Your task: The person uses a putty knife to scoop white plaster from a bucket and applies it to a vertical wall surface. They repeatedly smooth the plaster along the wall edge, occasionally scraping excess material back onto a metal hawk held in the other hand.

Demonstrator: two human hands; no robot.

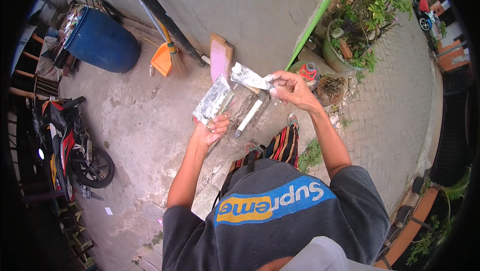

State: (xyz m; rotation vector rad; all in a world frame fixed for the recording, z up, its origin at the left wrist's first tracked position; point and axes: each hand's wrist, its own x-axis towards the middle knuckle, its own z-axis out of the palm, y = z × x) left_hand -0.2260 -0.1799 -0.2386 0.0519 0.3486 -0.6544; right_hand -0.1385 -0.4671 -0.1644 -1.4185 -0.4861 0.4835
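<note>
The left hand (214,126) held a flat, rectangular plate smeared with white paste (214,100), its grip wrapped round the lower edge. The right hand (292,91) had a narrow, pinching grip on a thin, white-smeared scraper blade (247,76), near the plate's upper corner. Beyond them rose a grey wall (225,16); an orange dustpan (161,60) stood near a round blue plastic barrel (106,41).
</note>
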